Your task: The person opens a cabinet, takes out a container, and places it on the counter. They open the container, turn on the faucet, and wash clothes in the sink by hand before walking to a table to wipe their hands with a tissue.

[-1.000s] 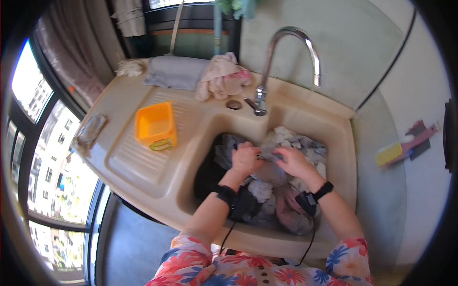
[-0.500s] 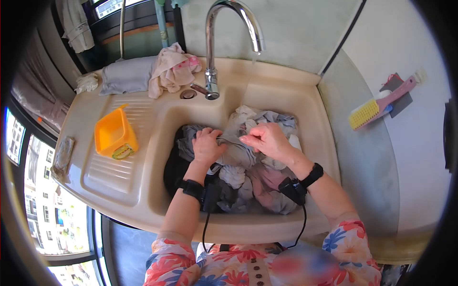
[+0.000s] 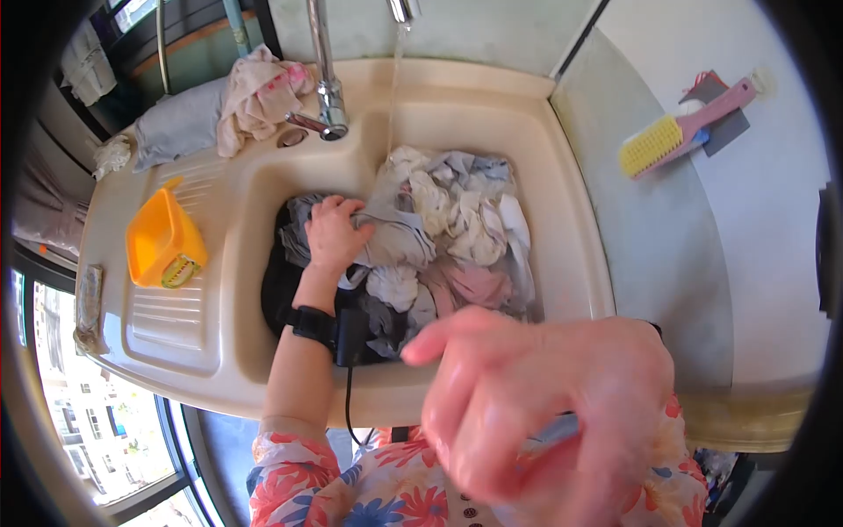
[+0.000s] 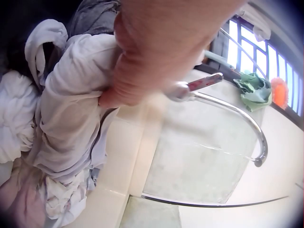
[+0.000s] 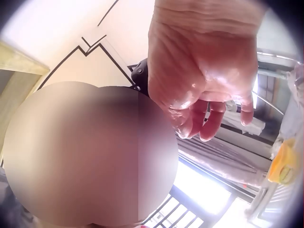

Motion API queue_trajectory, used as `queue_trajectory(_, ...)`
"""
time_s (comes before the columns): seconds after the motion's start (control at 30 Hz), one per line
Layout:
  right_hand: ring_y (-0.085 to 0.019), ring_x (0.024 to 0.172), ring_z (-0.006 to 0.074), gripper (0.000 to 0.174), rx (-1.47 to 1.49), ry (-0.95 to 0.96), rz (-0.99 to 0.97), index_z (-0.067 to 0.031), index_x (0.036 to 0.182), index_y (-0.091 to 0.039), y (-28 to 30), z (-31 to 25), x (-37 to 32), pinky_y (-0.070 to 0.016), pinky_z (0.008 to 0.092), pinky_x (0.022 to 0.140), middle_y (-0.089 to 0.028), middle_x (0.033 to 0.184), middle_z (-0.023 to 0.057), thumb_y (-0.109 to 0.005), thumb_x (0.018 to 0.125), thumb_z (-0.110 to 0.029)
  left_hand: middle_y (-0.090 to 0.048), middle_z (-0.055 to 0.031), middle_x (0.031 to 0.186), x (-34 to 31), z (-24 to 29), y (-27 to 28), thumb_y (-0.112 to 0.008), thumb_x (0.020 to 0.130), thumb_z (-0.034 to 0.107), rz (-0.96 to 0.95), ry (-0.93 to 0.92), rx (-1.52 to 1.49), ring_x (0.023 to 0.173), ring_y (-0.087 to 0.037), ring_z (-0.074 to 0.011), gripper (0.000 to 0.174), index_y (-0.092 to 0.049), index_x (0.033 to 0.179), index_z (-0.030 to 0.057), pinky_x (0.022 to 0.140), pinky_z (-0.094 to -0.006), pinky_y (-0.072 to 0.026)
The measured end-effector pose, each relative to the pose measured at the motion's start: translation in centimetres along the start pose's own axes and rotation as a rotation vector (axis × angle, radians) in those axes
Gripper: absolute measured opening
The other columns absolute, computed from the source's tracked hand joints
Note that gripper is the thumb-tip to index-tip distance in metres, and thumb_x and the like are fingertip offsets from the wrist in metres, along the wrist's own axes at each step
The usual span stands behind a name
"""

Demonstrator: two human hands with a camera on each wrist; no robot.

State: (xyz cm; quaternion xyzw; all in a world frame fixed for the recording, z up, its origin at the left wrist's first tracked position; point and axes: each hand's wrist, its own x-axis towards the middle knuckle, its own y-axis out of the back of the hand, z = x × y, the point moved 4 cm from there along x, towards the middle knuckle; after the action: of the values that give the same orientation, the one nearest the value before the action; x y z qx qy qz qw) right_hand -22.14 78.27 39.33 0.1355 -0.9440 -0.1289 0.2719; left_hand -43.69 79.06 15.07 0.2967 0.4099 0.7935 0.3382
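Note:
My left hand (image 3: 335,232) rests on a wet grey garment (image 3: 395,241) in the sink, fingers spread over its left end. In the left wrist view the thumb of the left hand (image 4: 147,52) touches the light grey cloth (image 4: 71,104). My right hand (image 3: 553,400) is raised close to the head camera, wet and holding nothing, its fingers loosely bent. The right wrist view has this hand (image 5: 204,71) palm toward the camera. White clothes (image 3: 470,220), a pink piece (image 3: 479,285) and a black one (image 3: 277,290) lie around the grey garment.
Water runs from the tap (image 3: 329,97) into the sink (image 3: 571,255). An orange plastic container (image 3: 165,241) stands on the ribbed drainboard at left. Folded cloths (image 3: 255,101) lie along the back ledge. A yellow-bristled brush (image 3: 659,145) hangs on the right wall.
My right hand has left the clothes and come up toward the head camera. The left hand has stayed on the grey garment. The head view has tilted down and shifted right.

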Motion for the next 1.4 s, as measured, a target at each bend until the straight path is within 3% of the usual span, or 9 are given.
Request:
queue_trajectory(0.53,-0.053,0.078,0.0134,0.014,0.222,-0.188,0.536,-0.0186,0.067,-0.054,-2.3,-2.1,-2.0,-0.0358,0.0482,0.079,-0.057,0.074,-0.0028,-0.065,0.072,-0.013,-0.052,-0.0056,0.112,0.4,-0.5,-0.5,-0.068,0.061,0.026,-0.086,0.018,-0.046,0.108,-0.044,-0.0275,0.04,-0.062,0.099,0.0162,0.088,-0.0444,-0.0368)
queue_trajectory(0.6,-0.054,0.081,0.015,0.008,0.221,-0.31,-0.018,-0.0158,0.07,-0.057,-1.1,0.1,-2.2,-0.0345,0.0454,0.083,-0.057,0.078,-0.0002,-0.061,0.077,-0.013,-0.052,-0.0055,0.112,0.6,-0.5,-0.6,-0.068,0.061,0.026,-0.086,0.011,-0.052,0.108,-0.044,-0.0276,0.039,-0.062,0.099,0.0163,0.088,-0.044,-0.0369)
queue_trajectory(0.67,-0.05,0.098,0.021,0.031,0.13,-0.418,0.174,-0.0122,0.106,-0.057,0.1,4.7,-4.3,-0.0394,0.0304,0.083,-0.054,0.099,0.0047,-0.06,0.074,-0.014,-0.052,-0.0054,0.113,0.3,-0.5,-0.6,-0.068,0.061,0.026,-0.074,0.022,-0.059,0.108,-0.044,-0.0277,0.039,-0.062,0.099,0.0163,0.088,-0.0437,-0.0371)
queue_trajectory(0.73,-0.049,0.101,0.0233,0.037,-0.94,-0.799,0.167,-0.0149,0.111,-0.053,0.1,10.3,-7.6,-0.0377,0.041,0.085,-0.054,0.106,0.0051,-0.058,0.074,-0.014,-0.052,-0.0053,0.113,0.1,-0.6,-0.4,-0.067,0.062,0.026,-0.042,0.045,-0.039,0.107,-0.044,-0.0277,0.039,-0.062,0.099,0.0162,0.088,-0.0429,-0.0374)
queue_trajectory(0.83,-0.049,0.104,0.0247,0.035,-1.035,-0.899,0.258,-0.0157,0.111,-0.053,-1.2,11.5,-9.3,-0.0353,0.0485,0.084,-0.053,0.11,0.0055,-0.055,0.076,-0.014,-0.053,-0.0069,0.112,0.3,-0.7,0.1,-0.067,0.062,0.026,0.021,0.0,-0.038,0.107,-0.045,-0.0285,0.038,-0.062,0.099,0.0165,0.087,-0.041,-0.0387)
queue_trajectory(0.9,-0.046,0.108,0.0236,0.036,-0.649,-0.764,0.342,-0.0134,0.111,-0.053,-2.5,11.3,-9.3,-0.0352,0.0453,0.085,-0.053,0.111,0.004,-0.056,0.075,-0.016,-0.053,-0.0093,0.111,0.5,-1.1,-0.4,-0.067,0.063,0.025,0.071,-0.032,-0.048,0.106,-0.046,-0.0293,0.038,-0.061,0.098,0.0145,0.087,-0.0402,-0.0395)
queue_trajectory(0.97,-0.046,0.109,0.0233,0.037,-0.903,-0.907,0.315,-0.0146,0.111,-0.053,-3.6,11.2,-9.8,-0.0344,0.0464,0.084,-0.053,0.111,0.0044,-0.057,0.075,-0.018,-0.057,-0.0125,0.106,1.3,-2.1,-1.0,-0.066,0.062,0.024,0.067,-0.118,-0.054,0.1,-0.051,-0.0302,0.039,-0.061,0.097,0.0086,0.086,-0.0397,-0.0406)
queue_trajectory(1.13,-0.047,0.105,0.0242,0.036,-0.889,-1.019,0.404,-0.0174,0.11,-0.052,-7.2,9.4,-12.3,-0.0315,0.0508,0.082,-0.054,0.103,0.0051,-0.058,0.074,-0.019,-0.056,-0.0132,0.108,2.2,-2.6,-1.5,-0.064,0.066,0.019,0.162,-0.118,-0.044,0.1,-0.05,-0.0314,0.037,-0.061,0.101,0.0108,0.087,-0.0408,-0.0394)
queue_trajectory(1.4,-0.049,0.098,0.0217,0.036,-0.649,-1.338,0.394,-0.0169,0.112,-0.051,-13.7,3.7,-18.7,-0.033,0.0419,0.075,-0.054,0.099,0.0055,-0.055,0.077,-0.021,-0.055,-0.0121,0.109,2.1,0.2,-1.3,-0.058,0.071,0.019,0.103,-0.218,0.034,0.102,-0.048,-0.0307,0.033,-0.058,0.103,0.0104,0.09,-0.0394,-0.0346)
